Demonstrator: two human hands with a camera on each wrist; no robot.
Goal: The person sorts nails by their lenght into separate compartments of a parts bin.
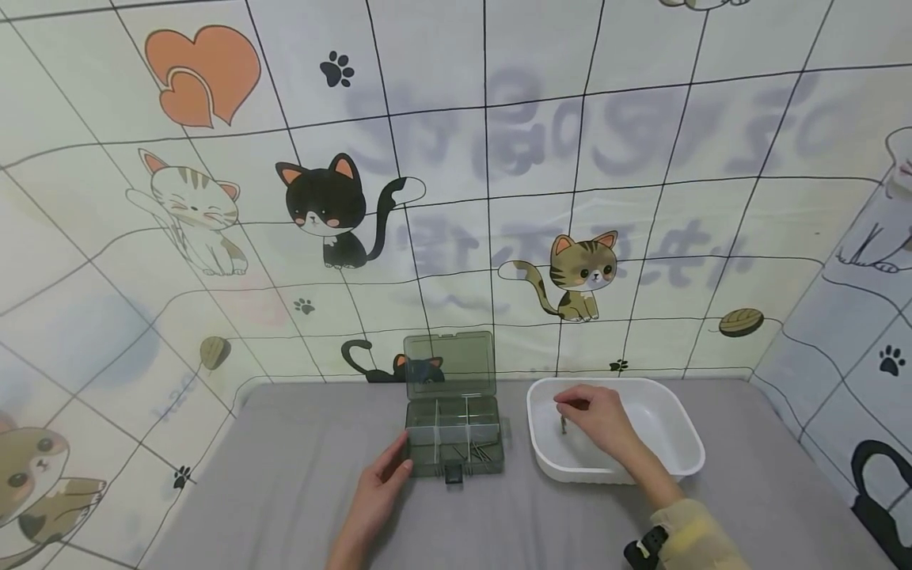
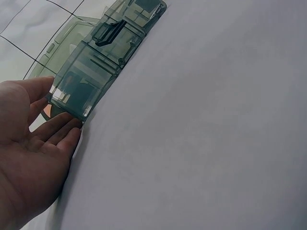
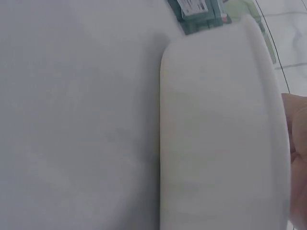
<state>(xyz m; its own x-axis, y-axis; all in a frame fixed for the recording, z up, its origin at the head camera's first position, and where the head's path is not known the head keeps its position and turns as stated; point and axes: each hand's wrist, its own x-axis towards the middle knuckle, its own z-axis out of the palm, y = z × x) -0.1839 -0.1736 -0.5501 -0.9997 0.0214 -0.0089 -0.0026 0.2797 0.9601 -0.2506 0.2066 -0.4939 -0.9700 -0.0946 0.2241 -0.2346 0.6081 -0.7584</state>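
Observation:
A translucent green compartment box (image 1: pixel 454 435) stands on the grey cloth with its lid (image 1: pixel 450 364) raised at the back. Several thin metal pieces, like screws or nails, (image 1: pixel 481 452) lie in its front right compartment. My left hand (image 1: pixel 378 491) rests against the box's left side, its fingers fairly straight; in the left wrist view the fingertips (image 2: pixel 72 127) touch the box's end. Over the left part of a white basin (image 1: pixel 659 408), my right hand (image 1: pixel 602 419) pinches a small, thin, screw-like metal piece (image 1: pixel 564 425). The basin's wall hides most of that hand in the right wrist view.
A grey cloth (image 1: pixel 299 443) covers the table. Behind it hangs a white gridded sheet (image 1: pixel 456 237) printed with cartoon cats, meeting the table's back edge. A black strap-like object (image 1: pixel 879 499) shows at the far right.

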